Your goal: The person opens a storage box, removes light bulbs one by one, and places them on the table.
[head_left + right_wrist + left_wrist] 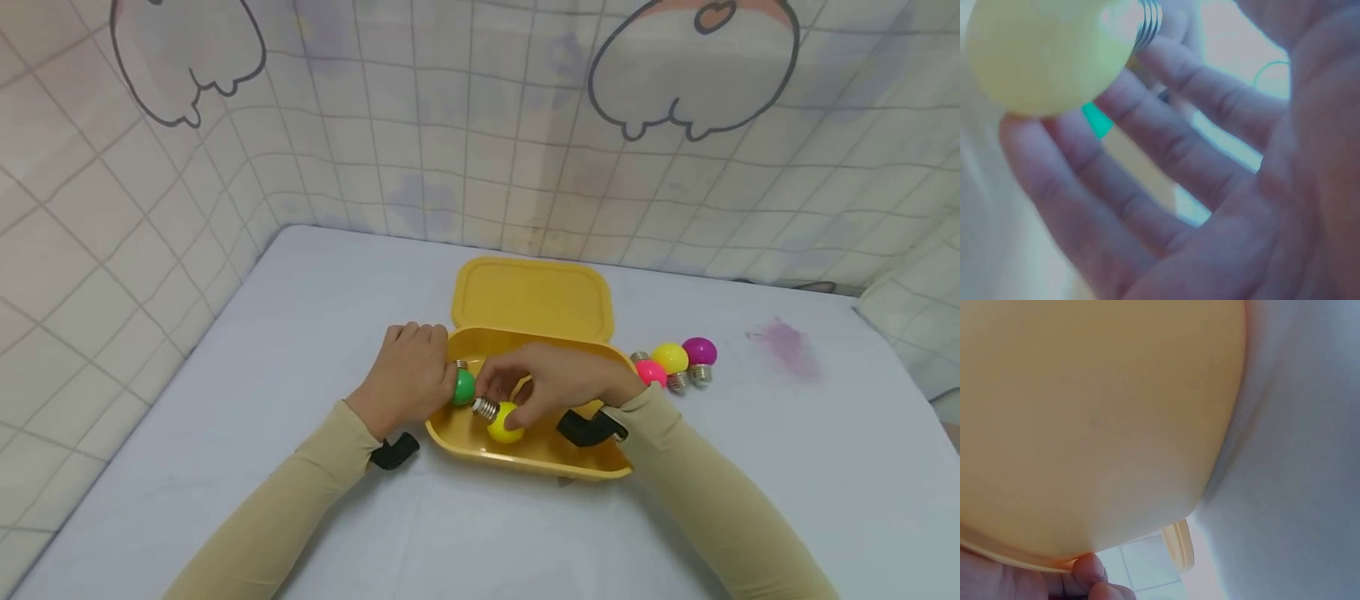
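My left hand point(408, 371) grips the left rim of a yellow plastic box point(525, 469); in the left wrist view its fingertips point(1088, 569) lie at the box's edge. Over the box's inside, my right hand point(562, 375) holds a yellow light bulb point(505, 423) by its round part, the silver screw base tilted up to the left. The right wrist view has this bulb point(1054, 53) close up against the fingers. A green bulb point(464, 388) is inside the box at the left end, beside my left hand, which partly covers it.
Behind the box lies its yellow lid point(532, 300). On the white-covered table point(360, 283), just right of the box, sit a pink bulb point(651, 372), another yellow bulb point(671, 357) and a purple bulb point(700, 350). A checked curtain point(480, 142) stands at the back.
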